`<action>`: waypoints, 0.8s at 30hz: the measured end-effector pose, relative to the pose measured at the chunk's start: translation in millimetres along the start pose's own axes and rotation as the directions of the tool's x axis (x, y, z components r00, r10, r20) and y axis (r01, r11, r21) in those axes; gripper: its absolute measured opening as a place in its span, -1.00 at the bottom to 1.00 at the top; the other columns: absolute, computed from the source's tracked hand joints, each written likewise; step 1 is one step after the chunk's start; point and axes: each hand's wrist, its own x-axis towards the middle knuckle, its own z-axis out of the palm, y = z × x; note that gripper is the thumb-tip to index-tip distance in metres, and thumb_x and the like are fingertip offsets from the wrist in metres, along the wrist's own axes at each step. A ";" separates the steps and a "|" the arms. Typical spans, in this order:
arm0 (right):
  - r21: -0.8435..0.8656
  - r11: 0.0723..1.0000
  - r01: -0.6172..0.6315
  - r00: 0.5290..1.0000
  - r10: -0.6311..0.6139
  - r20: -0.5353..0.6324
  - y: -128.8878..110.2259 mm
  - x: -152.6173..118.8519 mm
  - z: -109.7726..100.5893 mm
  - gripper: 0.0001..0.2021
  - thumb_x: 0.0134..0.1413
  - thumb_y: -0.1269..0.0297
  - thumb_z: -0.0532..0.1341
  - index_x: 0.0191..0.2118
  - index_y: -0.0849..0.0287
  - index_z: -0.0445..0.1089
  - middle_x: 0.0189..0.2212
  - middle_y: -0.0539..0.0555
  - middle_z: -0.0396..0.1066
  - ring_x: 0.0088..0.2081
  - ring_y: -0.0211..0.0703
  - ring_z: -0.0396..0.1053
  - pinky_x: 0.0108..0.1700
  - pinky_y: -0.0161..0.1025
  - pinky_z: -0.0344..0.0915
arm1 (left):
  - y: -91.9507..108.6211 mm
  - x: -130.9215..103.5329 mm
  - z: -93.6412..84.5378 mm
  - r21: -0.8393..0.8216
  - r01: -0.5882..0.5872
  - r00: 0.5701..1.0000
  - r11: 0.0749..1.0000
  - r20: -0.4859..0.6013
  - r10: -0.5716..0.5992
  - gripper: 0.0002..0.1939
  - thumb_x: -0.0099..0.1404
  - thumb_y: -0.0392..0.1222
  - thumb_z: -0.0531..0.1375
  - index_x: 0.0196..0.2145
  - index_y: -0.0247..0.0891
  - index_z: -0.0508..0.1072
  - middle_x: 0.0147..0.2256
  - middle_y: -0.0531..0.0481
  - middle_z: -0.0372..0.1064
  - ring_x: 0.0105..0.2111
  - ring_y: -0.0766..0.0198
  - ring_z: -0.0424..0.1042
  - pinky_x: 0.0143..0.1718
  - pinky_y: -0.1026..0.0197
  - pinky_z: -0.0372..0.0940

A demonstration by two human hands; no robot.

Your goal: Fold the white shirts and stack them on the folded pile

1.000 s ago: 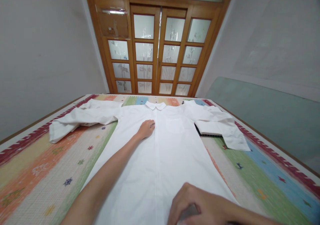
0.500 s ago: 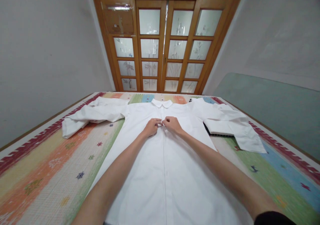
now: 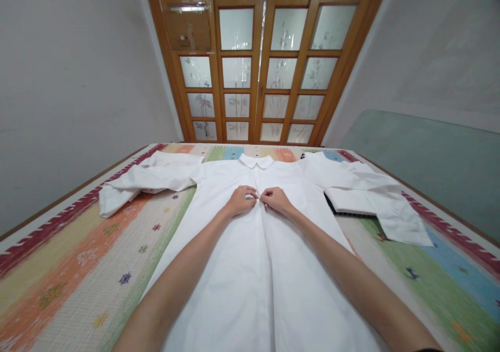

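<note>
A white collared shirt [image 3: 230, 268] lies spread front side up, its collar [image 3: 255, 161] pointing away from me and its sleeves out to both sides. At the front placket, below the collar, my left hand [image 3: 242, 201] is closed on the shirt's edge, fingers pinched. Just to its right, my right hand [image 3: 275, 199] pinches the other edge of the placket. The fingertips of both hands almost meet, and a small pale spot, perhaps a button, shows between them. Below the hands the two front edges stand slightly apart in a fold.
A colourful striped cloth [image 3: 128, 253] covers the surface under the shirt. A folded white item with a dark edge [image 3: 351, 203] lies by the right sleeve. Behind are wooden doors with glass panes [image 3: 269, 71], and a pale green panel [image 3: 422, 159] leans at right.
Both hands have moved a little down the placket, toward me. The front edges below them have parted into a visible fold. The view has shifted slightly.
</note>
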 end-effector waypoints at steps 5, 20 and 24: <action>0.249 0.955 -0.163 0.978 0.123 0.169 1.6 0.0 -6.1 -0.89 -0.14 0.35 0.16 -0.59 0.22 0.33 -0.82 -0.13 0.17 -0.79 -0.40 0.02 -0.71 -0.41 -0.06 | 7.7 0.5 -1.5 0.047 0.028 1.000 0.999 0.012 -0.028 -0.91 0.11 -0.26 0.24 -0.38 -0.24 0.55 -0.28 -0.04 0.42 -0.20 0.20 0.37 -0.07 0.16 0.25; 0.321 0.941 -0.106 0.976 0.035 0.217 1.5 -1.8 -8.5 -0.91 -0.17 0.33 0.21 -0.54 0.24 0.36 -0.79 -0.14 0.20 -0.75 -0.42 0.04 -0.69 -0.43 -0.08 | 26.5 3.9 0.1 -0.004 0.226 0.973 0.974 0.055 -0.226 -0.91 0.17 -0.35 0.16 -0.40 -0.30 0.48 -0.41 -0.03 0.46 -0.33 0.23 0.42 -0.21 0.22 0.28; 0.349 0.927 -0.136 0.969 0.050 0.242 1.1 -2.7 -9.5 -0.88 -0.15 0.29 0.20 -0.55 0.23 0.36 -0.79 -0.14 0.18 -0.77 -0.43 0.02 -0.72 -0.43 -0.13 | 30.2 5.5 -1.8 -0.077 0.328 0.944 0.942 0.052 -0.324 -0.95 0.11 -0.38 0.21 -0.46 -0.30 0.47 -0.46 -0.01 0.47 -0.39 0.27 0.44 -0.28 0.26 0.30</action>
